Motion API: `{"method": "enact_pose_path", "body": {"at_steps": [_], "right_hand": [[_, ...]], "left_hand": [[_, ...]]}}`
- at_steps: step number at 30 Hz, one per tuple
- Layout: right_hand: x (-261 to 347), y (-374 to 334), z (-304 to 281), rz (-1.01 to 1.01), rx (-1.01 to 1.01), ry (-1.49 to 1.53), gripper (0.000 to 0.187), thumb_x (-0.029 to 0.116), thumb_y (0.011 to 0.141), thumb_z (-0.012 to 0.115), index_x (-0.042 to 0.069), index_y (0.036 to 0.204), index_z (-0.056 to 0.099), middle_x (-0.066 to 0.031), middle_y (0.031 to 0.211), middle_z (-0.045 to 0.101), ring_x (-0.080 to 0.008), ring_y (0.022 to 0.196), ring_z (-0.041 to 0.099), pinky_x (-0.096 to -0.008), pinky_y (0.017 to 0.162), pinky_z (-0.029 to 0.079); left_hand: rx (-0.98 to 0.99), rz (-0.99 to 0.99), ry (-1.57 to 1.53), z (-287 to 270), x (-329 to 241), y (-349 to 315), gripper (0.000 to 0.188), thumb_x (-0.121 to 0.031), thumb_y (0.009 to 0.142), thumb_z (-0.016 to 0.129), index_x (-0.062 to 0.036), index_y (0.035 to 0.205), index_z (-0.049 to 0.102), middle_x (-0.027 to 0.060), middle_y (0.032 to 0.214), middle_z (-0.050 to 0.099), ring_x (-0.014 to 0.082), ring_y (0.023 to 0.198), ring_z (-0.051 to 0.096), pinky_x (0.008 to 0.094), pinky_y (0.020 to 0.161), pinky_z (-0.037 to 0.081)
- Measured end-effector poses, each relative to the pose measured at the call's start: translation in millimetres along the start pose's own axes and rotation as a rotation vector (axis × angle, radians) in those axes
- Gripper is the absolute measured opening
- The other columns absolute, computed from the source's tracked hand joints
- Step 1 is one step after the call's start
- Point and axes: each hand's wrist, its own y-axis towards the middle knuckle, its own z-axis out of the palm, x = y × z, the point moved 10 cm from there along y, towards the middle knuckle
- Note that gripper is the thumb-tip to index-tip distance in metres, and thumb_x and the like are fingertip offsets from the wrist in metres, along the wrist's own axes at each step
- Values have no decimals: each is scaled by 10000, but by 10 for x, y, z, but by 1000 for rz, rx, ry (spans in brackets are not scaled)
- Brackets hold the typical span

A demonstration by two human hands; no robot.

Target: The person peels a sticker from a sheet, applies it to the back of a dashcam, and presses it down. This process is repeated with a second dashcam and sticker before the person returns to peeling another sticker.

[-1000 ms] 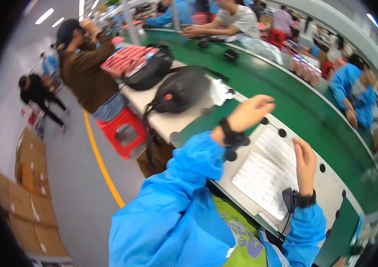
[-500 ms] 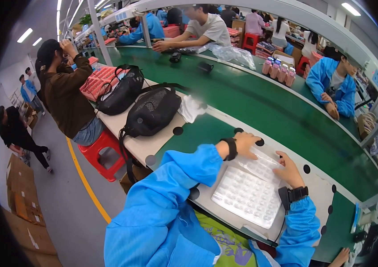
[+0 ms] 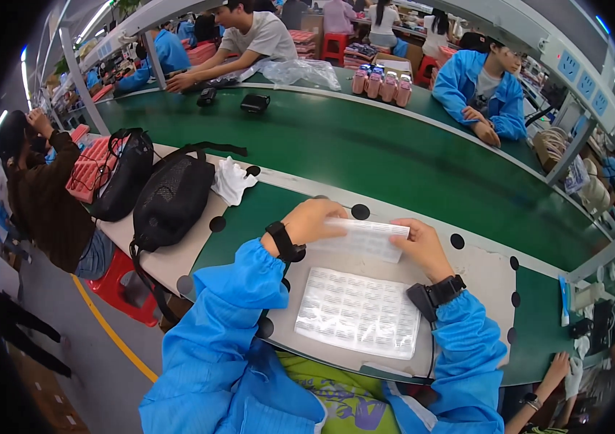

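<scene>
Between my two hands stands a translucent white sheet [image 3: 365, 242] with rows of small print, raised off the table with one long edge up. My left hand [image 3: 310, 221] pinches its left end, the fingertips partly hidden behind it. At the other end, the thumb and fingers of my right hand [image 3: 424, 248] close on the upper corner. Just nearer to me, a glossy white label sheet [image 3: 358, 312] with a grid of small printed marks lies flat on the pale board [image 3: 477, 318]. Whether it is one sheet or a stack, I cannot tell.
Beyond the board runs a green conveyor belt [image 3: 365, 155]. Two black bags [image 3: 173, 195] and a crumpled white cloth [image 3: 233, 181] lie to the left. Pink-filled bottles [image 3: 383, 85] stand across the belt, where co-workers sit. A person's hand [image 3: 557, 369] shows at the lower right.
The translucent sheet, earlier held low over the upper part of the lying sheet, is now raised and upright between both hands. The whole view has swung to the right.
</scene>
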Motion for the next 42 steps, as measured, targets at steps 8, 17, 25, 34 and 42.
{"method": "enact_pose_path", "body": {"at_steps": [8, 17, 25, 34, 42], "right_hand": [[90, -72, -24, -45, -53, -28, 193, 40, 790, 628, -3, 976, 596, -26, 859, 616, -70, 755, 558, -211, 654, 448], [85, -96, 174, 15, 33, -222, 161, 91, 789, 639, -30, 891, 617, -18, 786, 607, -81, 715, 548, -211, 624, 437], [-114, -49, 157, 43, 3, 65, 178, 125, 829, 593, -18, 935, 596, -11, 811, 595, -71, 703, 533, -198, 636, 422], [-494, 65, -76, -49, -33, 111, 182, 185, 884, 524, 9, 906, 564, 56, 692, 467, -20, 602, 380, -186, 517, 296], [-593, 154, 135, 37, 106, 154, 177, 173, 887, 549, 14, 965, 538, 9, 858, 551, -50, 749, 497, -185, 660, 400]], "left_hand": [[87, -74, 11, 70, -231, -5, 296, -258, 732, 687, -32, 918, 644, 121, 897, 636, 259, 816, 595, 323, 720, 466], [0, 100, -7, 113, -355, -65, 260, -275, 759, 659, -42, 874, 656, 129, 806, 635, 293, 738, 601, 347, 669, 474], [8, 51, -55, 297, -143, -22, 243, -271, 775, 632, -50, 877, 643, 131, 820, 621, 299, 778, 583, 382, 695, 452], [-341, 140, 270, 269, 26, 54, 383, -368, 587, 730, -102, 845, 631, 88, 824, 580, 287, 874, 516, 400, 744, 366], [-225, 61, 303, 524, 188, 81, 296, -345, 632, 699, -89, 772, 651, 85, 745, 618, 277, 764, 580, 400, 712, 383]]}}
